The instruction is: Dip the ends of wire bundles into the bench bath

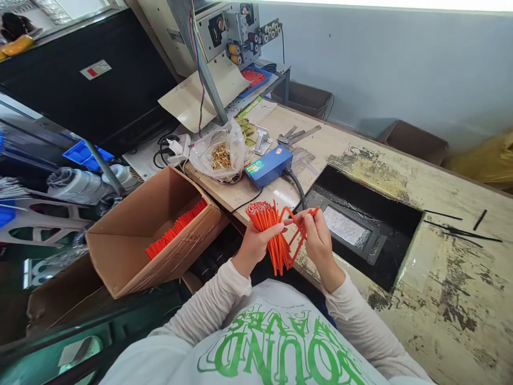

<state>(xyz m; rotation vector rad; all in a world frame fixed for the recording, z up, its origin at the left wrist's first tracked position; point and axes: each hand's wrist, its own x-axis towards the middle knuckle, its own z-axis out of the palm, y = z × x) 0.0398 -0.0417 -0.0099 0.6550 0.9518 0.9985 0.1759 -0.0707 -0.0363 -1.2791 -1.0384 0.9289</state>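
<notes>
A thick bundle of short orange-red wires (272,235) is gripped in my left hand (256,243), its tips pointing up and away from me. The upper ends look pale, like bare strands. Close beside it, my right hand (320,240) pinches a few loose orange wires (297,235) that cross and bend between the two hands. Both hands are over the near edge of the workbench, in front of my body. Just beyond them lies a recess in the bench with a dark, square metal pot (347,227) holding a silvery surface.
A cardboard box (124,246) at left holds more orange wires (176,227). On the bench (452,299) are a blue control box (269,166) with a black cable, a plastic bag of brass-coloured terminals (220,155), metal rulers and black wire pieces. A machine (228,32) stands behind.
</notes>
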